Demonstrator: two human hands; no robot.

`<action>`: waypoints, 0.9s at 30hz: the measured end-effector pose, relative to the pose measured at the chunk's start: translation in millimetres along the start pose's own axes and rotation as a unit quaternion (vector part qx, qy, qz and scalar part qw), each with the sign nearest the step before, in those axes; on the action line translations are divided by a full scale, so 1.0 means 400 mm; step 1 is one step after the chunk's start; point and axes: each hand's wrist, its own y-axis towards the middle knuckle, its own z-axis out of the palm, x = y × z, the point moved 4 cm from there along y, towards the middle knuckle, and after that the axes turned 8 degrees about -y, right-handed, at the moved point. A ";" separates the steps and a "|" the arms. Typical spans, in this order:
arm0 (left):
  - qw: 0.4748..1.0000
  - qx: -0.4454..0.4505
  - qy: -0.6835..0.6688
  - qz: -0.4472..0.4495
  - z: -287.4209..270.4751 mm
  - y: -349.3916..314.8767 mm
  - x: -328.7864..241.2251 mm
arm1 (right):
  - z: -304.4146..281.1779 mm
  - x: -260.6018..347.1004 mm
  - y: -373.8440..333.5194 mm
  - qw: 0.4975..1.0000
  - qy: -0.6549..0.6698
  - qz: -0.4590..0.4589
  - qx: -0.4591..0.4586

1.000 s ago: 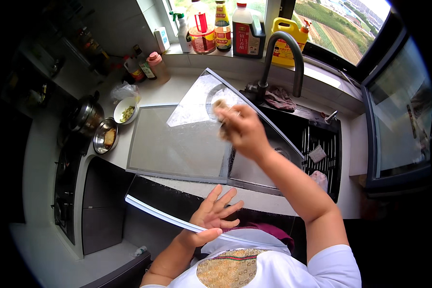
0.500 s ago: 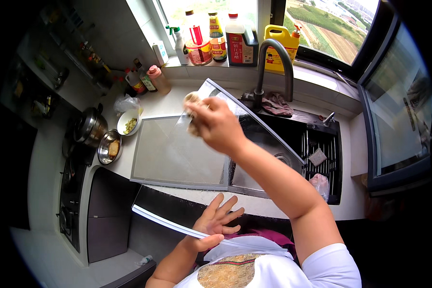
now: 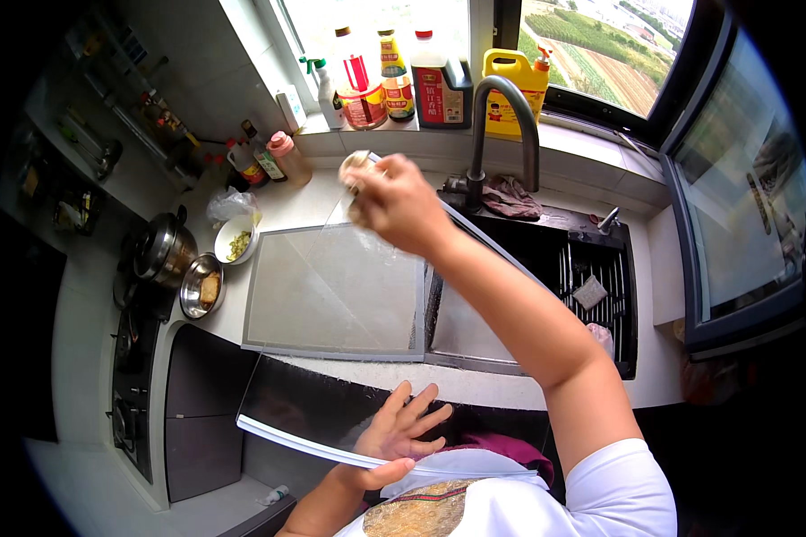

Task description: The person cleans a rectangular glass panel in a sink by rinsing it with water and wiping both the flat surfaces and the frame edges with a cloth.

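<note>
My left hand grips the near edge of a clear glass panel, its thumb over the white edge strip and its spread fingers behind the glass. The panel is tilted in front of my body, reaching out over the counter and sink. Near its far corner, my right hand is closed on a crumpled beige cloth. Whether the cloth touches the glass, I cannot tell. Beneath the panel, a flat grey-framed panel lies on the counter beside the sink.
The black sink with a dark tap is at right, with a rack. Left stand a white bowl, a metal bowl and a pot. Bottles line the windowsill, including a yellow jug. An open window juts in.
My right hand with the cloth has shifted slightly up and to the left. The glass panel has tilted a little, and its near edge sits slightly lower. The left hand keeps its grip.
</note>
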 end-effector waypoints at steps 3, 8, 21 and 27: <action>1.000 0.014 0.002 0.003 -0.003 0.007 -0.002 | 0.005 -0.068 0.032 0.998 -0.005 0.063 0.023; 1.000 -0.006 -0.004 0.021 -0.027 -0.021 -0.003 | 0.020 0.011 -0.087 0.996 0.005 0.047 0.081; 0.999 -0.033 0.027 0.007 0.007 -0.010 0.006 | -0.017 -0.114 -0.020 0.992 0.007 0.110 0.065; 0.995 -0.081 0.026 0.047 -0.004 -0.039 0.007 | -0.093 -0.395 -0.478 0.924 0.078 0.326 0.184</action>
